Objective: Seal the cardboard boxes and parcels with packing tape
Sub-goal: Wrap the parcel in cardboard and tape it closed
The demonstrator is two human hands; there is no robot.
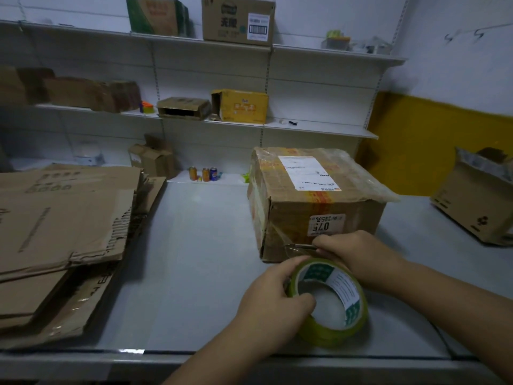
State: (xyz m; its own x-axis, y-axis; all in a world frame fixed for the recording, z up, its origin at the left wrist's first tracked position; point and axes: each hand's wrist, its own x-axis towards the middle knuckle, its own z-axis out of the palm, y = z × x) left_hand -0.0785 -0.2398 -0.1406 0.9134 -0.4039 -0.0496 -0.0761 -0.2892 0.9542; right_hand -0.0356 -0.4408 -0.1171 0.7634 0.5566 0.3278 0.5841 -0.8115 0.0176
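My left hand is curled round the tape roll, thumb on its outer edge and fingertips hooked into the core, holding it just above the grey table near the front edge. My right hand sits just beyond the roll, touching its far side, fingers pinched on a thin metal tool whose tip points left at the clear strip running from the roll to the cardboard box. That box stands right behind both hands, its near lower corner beside my right knuckles, with a white label on top. There is one roll and one tool. A stack of flattened cartons lies to the left, one open box at the far right, and three cans far back by the wall.
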